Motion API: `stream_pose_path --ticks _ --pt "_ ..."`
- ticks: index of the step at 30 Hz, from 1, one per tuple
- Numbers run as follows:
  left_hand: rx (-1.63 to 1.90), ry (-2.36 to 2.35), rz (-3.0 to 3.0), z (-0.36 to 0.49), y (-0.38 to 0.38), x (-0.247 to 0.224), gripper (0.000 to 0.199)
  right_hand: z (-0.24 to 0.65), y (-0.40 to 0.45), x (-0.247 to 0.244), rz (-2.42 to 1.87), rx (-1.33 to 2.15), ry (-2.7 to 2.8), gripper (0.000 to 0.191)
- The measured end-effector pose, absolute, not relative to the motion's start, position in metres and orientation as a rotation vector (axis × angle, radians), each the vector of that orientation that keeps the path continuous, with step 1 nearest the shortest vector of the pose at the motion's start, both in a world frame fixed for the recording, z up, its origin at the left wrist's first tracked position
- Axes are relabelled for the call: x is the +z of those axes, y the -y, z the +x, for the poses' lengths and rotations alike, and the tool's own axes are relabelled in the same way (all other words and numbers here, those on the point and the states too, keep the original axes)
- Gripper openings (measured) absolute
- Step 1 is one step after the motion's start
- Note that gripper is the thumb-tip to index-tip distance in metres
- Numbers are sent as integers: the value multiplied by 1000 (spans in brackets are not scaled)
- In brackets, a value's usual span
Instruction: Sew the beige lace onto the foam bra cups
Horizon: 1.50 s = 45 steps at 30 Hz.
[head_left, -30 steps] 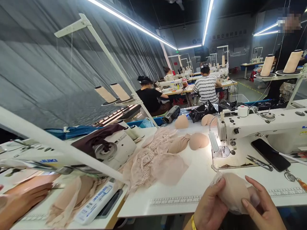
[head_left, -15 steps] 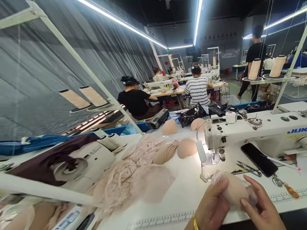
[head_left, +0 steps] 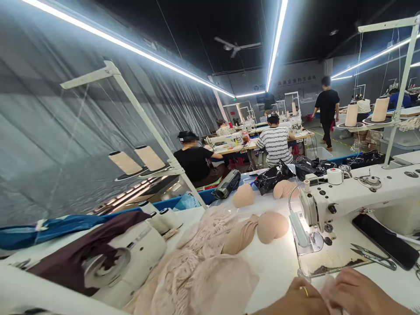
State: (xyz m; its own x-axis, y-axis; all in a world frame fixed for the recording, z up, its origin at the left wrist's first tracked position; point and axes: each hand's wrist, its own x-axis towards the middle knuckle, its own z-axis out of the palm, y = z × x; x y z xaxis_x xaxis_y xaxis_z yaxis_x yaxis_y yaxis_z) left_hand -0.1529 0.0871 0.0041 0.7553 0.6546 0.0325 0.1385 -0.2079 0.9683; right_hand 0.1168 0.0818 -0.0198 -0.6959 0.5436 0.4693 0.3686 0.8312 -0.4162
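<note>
At the lower right edge, my left hand [head_left: 300, 299], with a ring on one finger, and my right hand [head_left: 359, 293] are close together with curled fingers. Both are closed on a lace-edged bra cup, of which only some pale pink fabric [head_left: 326, 289] shows between them; the rest is hidden by the hands and the frame edge. Just beyond them stands a white sewing machine [head_left: 367, 197], its needle area lit. Thread snips [head_left: 374, 256] and a black phone [head_left: 385, 240] lie to the right. Left of the machine are a bra cup [head_left: 273, 227] and a fanned stack of cups [head_left: 241, 234].
Pale lace and mesh pieces [head_left: 197, 267] are heaped on the table. Further back are a molded cup [head_left: 243, 195], black plastic bags [head_left: 274, 177] and a dark grey device [head_left: 227, 184]. A second machine [head_left: 141, 249] with dark cloth [head_left: 82, 249] stands left. Co-workers sit ahead; one person walks.
My hands have moved lower and drawn together, covering most of the bra cup that showed between them. The camera view has tilted up and left. The walking person has moved further away.
</note>
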Motion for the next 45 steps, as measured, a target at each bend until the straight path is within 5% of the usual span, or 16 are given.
stream_pose_path --ticks 5,9,13,45 --pt "465 -642 2269 -149 -129 -1 19 88 -129 2 -487 -141 2648 28" --pt "302 -603 2459 -153 -144 14 19 97 -146 -10 -691 28 2650 23" --pt "260 -622 2557 -153 -144 29 14 114 -149 -14 -810 130 2615 37" --pt "312 -545 2564 -155 -150 41 10 121 -150 -23 -1034 161 2528 45"
